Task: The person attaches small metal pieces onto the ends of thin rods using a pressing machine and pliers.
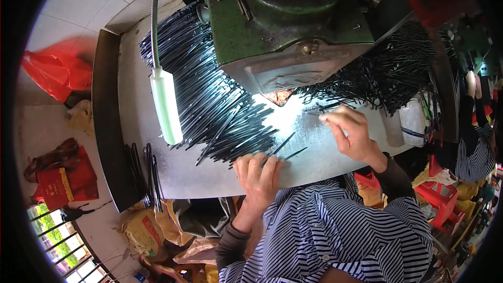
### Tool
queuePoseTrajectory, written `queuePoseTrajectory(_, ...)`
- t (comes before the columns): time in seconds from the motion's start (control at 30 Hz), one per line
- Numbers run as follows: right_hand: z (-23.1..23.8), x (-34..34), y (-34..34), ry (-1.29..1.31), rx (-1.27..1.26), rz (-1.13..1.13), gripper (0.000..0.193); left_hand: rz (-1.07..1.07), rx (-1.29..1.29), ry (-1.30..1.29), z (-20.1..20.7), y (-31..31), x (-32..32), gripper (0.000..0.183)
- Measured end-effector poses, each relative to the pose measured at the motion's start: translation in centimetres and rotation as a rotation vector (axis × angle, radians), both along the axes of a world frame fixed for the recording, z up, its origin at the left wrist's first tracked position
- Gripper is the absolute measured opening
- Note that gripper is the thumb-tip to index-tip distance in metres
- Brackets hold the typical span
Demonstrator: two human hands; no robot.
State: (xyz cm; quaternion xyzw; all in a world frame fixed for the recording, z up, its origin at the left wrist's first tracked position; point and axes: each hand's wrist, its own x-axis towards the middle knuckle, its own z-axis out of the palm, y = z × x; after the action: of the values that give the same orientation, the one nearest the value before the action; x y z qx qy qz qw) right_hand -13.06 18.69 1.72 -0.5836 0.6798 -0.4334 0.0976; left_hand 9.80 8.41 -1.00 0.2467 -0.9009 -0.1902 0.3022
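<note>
the black rods (209, 89) are thin, straight and glossy, streaked with white glare; they lie in one dense slanting heap left of centre, too many to count. a second heap, a dark tangle (390, 71), spreads at upper right. the left hand (255, 178), below centre, bends its fingers at the first heap's lower edge, two rods jutting past them; i cannot tell its grip. the right hand (350, 132), right of centre, pinches one thin dark piece (315, 113) between thumb and forefinger. one green machine (285, 36) stands at the top, one lamp (166, 107) upper left.
</note>
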Motion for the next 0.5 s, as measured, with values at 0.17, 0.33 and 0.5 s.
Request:
queuePoseTrajectory(0.17, -0.5, -0.3, 1.7, 0.189, 0.204, 0.120, 0.022, -0.045, 0.046, 0.000, -0.1, 0.9, -0.1, 0.025)
queuePoseTrajectory(0.33, -0.9, -1.4, 1.5, 0.308, 0.248, -0.085, 0.020, -0.111, 0.076, -0.087, -0.4, 2.4, -1.4, 0.018)
queuePoseTrajectory(0.5, -1.6, 0.0, 0.6, 0.050, 0.009, -0.138, 0.014, -0.087, 0.011, -0.058, -0.3, 1.9, -2.4, 0.020)
